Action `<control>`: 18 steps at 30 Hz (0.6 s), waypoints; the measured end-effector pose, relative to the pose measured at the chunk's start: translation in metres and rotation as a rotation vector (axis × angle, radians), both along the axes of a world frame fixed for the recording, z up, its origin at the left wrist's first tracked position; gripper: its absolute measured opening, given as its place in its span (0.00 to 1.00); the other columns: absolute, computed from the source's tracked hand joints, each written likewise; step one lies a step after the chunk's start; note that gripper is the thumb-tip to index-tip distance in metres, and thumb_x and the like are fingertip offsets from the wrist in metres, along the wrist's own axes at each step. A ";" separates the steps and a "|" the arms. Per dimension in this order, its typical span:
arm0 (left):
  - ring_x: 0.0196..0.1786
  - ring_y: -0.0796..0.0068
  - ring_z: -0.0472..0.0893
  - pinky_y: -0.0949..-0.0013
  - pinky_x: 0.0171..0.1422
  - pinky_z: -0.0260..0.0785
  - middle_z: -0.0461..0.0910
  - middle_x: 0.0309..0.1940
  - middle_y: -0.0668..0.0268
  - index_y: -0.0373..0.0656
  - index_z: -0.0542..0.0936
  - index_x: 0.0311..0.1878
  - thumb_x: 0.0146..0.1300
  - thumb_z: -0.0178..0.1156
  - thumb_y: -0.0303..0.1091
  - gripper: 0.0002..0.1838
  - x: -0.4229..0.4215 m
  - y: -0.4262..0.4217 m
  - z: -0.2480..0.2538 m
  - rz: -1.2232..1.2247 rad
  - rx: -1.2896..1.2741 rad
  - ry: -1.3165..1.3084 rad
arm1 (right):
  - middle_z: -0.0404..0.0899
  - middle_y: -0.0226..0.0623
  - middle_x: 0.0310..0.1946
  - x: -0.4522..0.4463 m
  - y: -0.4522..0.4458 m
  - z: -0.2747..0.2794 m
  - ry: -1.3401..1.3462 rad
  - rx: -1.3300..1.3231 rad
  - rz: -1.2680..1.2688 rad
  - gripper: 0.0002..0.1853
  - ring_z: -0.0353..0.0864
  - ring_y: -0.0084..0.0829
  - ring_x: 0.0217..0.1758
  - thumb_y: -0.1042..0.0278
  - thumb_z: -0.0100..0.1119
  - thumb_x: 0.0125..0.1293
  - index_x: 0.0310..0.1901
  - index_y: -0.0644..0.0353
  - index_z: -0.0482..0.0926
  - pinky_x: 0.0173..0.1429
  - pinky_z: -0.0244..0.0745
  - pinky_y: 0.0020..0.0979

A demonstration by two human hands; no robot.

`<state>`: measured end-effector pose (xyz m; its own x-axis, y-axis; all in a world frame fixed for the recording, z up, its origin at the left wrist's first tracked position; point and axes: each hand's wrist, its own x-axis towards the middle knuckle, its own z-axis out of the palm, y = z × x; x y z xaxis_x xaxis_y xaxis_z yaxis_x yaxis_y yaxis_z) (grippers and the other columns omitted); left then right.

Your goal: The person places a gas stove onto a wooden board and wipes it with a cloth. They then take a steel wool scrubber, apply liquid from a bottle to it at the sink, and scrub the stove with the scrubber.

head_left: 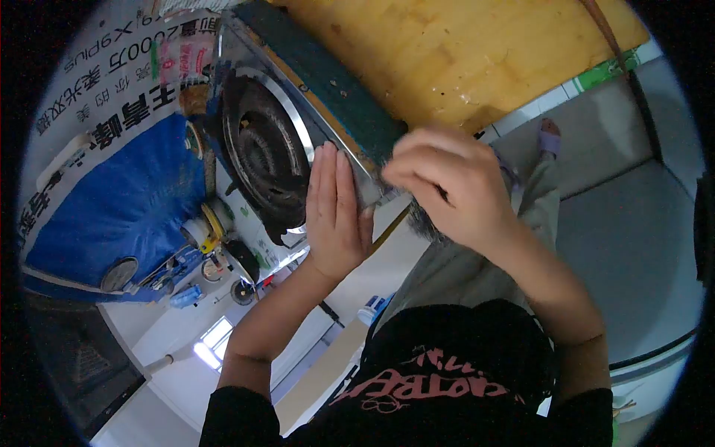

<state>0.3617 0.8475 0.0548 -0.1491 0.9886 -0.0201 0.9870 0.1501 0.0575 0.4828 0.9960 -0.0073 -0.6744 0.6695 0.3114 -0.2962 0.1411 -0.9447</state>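
1. Black T-shirt closest to cam, 5 o'clock, pink lettering on chest; grey trousers just above it in view.
2. L hand, approx. centre: flat, fingers straight & side by side, resting on metal top of stove, fingertips just beside the burner.
3. R hand, 2 o'clock, near stove's corner: fingers curled in, narrow, motion-blurred. Can't tell if it holds smth. Dark fuzzy pad shows just under it, approx. 3 o'clock (material unclear).
4. Stove itself at 10–11 o'clock: round dark burner w/ shiny ring around it.
5. Dark green strip runs along stove's edge, 12 o'clock; yellow wood-look top beyond, 1 o'clock.
6. Blue-and-white printed sheet w/ Chinese chars, 9 o'clock. Bright window, 8 o'clock.
7. Foot in lilac slipper, 2 o'clock, farther out than R hand.
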 end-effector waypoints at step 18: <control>0.68 0.37 0.59 0.48 0.71 0.53 0.57 0.65 0.36 0.24 0.59 0.65 0.48 0.59 0.26 0.38 0.003 0.000 0.005 0.019 -0.073 -0.030 | 0.79 0.39 0.30 -0.060 0.032 0.000 0.009 -0.056 0.120 0.03 0.80 0.35 0.36 0.77 0.61 0.54 0.31 0.66 0.79 0.41 0.73 0.29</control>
